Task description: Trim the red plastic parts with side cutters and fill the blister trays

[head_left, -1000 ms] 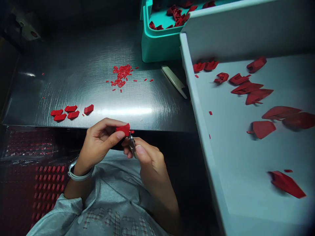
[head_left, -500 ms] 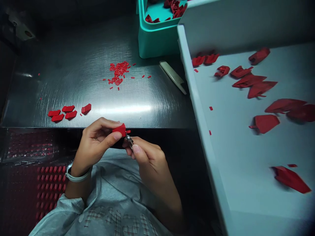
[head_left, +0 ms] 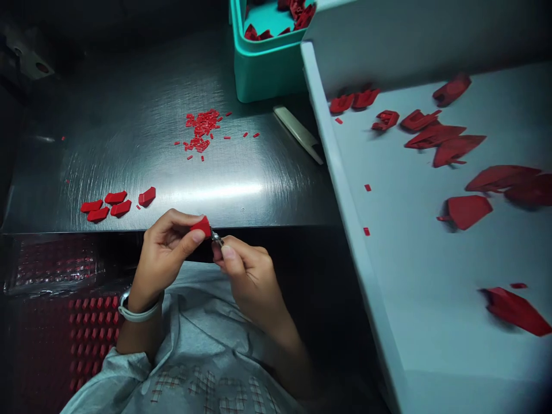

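Note:
My left hand (head_left: 172,244) pinches a red plastic part (head_left: 200,226) between thumb and fingers, just past the table's front edge. My right hand (head_left: 244,267) is closed around small metal clippers (head_left: 217,237), whose jaws meet the right end of that part. Much of the clippers' handle is hidden by my fingers. On the table to the left lie several similar red parts (head_left: 115,198). A heap of tiny red offcuts (head_left: 202,125) is farther back.
Behind stands a turquoise bin (head_left: 267,72) with red pieces inside. A large white tray (head_left: 414,230) fills the right side, holding scattered red parts (head_left: 468,211). A pale flat blade-like tool (head_left: 297,133) lies beside it. Trays with rows of red parts (head_left: 92,333) are at lower left.
The small red tab that stuck out at the right end of the held part no longer shows. Both hands have shifted slightly left in view, and the camera view has moved a little.

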